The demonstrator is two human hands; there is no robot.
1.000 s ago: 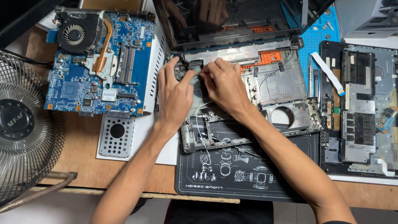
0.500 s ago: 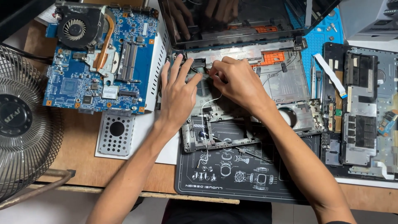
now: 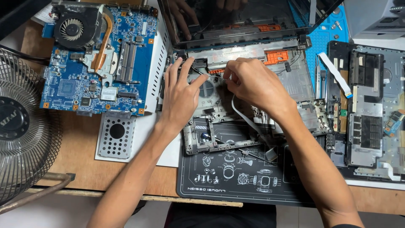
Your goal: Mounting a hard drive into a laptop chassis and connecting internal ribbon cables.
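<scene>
My left hand [image 3: 181, 95] lies flat with fingers spread on the upper left of a stripped grey laptop base [image 3: 303, 80], its fingertips near the hinge. My right hand [image 3: 253, 84] is beside it, fingers curled and pinched over a small part near the round speaker grille [image 3: 206, 88]; what it pinches is hidden. A white flat ribbon cable [image 3: 242, 116] curves out from under the right hand. The laptop's dark screen [image 3: 244, 17] stands open behind the hands.
A blue motherboard [image 3: 101, 63] with fan and copper heat pipe lies at the left. A perforated metal drive caddy [image 3: 116, 135] sits below it. A black work mat [image 3: 236, 173] underlies the base. A dark laptop bottom cover [image 3: 363, 109] lies right; a fan grille [image 3: 17, 126] far left.
Both hands shifted slightly away from me toward the hinge. The right hand's fingers have closed tighter over the small part.
</scene>
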